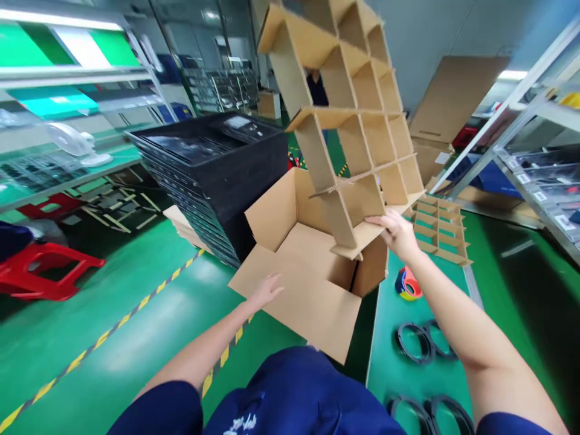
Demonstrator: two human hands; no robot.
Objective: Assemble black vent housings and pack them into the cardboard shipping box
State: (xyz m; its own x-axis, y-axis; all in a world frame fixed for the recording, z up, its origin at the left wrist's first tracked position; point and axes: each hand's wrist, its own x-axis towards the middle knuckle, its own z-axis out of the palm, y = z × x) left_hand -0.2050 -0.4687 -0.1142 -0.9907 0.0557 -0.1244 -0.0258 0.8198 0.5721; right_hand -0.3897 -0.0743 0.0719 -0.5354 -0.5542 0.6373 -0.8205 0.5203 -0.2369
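My right hand (395, 232) grips the lower edge of a cardboard divider grid (357, 112), which is raised and tilted on its side. The grid hangs above the right part of an open cardboard box (301, 284) with its flaps folded out. Over the box's near left flap, my left hand (267, 292) has its fingers stretched out and holds nothing. Whether it touches the flap I cannot tell.
On the green bench to my right lie a second divider grid (437, 226), a tape roll (409, 284) and several black rings (414, 343). Stacked black trays (217, 175) stand left of the box. A red stool (49, 272) is farther left.
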